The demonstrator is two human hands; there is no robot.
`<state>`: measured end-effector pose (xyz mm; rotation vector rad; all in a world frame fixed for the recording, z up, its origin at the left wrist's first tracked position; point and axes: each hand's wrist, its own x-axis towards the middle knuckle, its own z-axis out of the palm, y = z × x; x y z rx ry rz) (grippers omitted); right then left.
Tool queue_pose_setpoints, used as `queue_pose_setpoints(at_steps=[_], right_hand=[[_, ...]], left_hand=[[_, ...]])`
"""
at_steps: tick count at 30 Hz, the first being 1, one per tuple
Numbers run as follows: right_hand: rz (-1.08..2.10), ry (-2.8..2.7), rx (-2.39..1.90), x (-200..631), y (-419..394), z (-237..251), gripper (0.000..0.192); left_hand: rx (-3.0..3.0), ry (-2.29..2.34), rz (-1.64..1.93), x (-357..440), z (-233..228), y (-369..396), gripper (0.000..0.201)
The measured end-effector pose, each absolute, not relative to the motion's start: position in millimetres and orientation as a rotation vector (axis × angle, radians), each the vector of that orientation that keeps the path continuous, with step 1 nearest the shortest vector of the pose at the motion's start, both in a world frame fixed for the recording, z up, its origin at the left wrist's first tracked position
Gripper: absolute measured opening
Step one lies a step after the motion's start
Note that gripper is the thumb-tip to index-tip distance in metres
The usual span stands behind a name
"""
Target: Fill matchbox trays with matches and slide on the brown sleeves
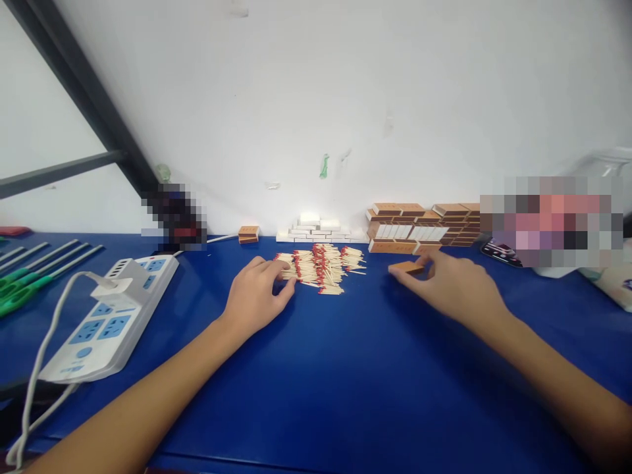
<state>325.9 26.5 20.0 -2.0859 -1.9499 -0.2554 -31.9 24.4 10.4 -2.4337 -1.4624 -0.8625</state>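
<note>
A heap of red-tipped matches (323, 267) lies on the blue table (345, 368) near the wall. My left hand (257, 293) rests at the heap's left edge, its fingertips touching the nearest matches. To the right, my right hand (457, 284) pinches a small brown matchbox (407, 267) that lies on the table. Behind the heap sits a low pile of white inner trays (316, 228). A larger stack of brown matchboxes (419, 227) stands at the wall, just behind my right hand.
A white power strip (106, 319) with a plugged charger and cable lies at left, with green-handled tools (29, 276) beyond it. Two brown boxes (248, 234) sit by the wall. A phone (501, 252) and blurred objects are at the far right.
</note>
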Motion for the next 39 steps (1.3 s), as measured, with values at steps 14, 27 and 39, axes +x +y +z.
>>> queue_pose_setpoints(at_steps=[14,27,39], right_hand=[[-0.068,-2.324,-1.371,222.3,131.4,60.0,0.02],[-0.053,-2.352,-1.317,196.4,125.9,82.0,0.011],[0.763,-2.485,-1.127,218.8,-5.5,34.8,0.007]], left_hand=[[-2.448,-1.383,-0.916,-36.3,9.7,23.8,0.014],[-2.435,-1.39,-1.012,-42.2,13.3,24.8,0.014],[-3.031,-1.127,-0.763,-24.8,13.9,4.9,0.041]])
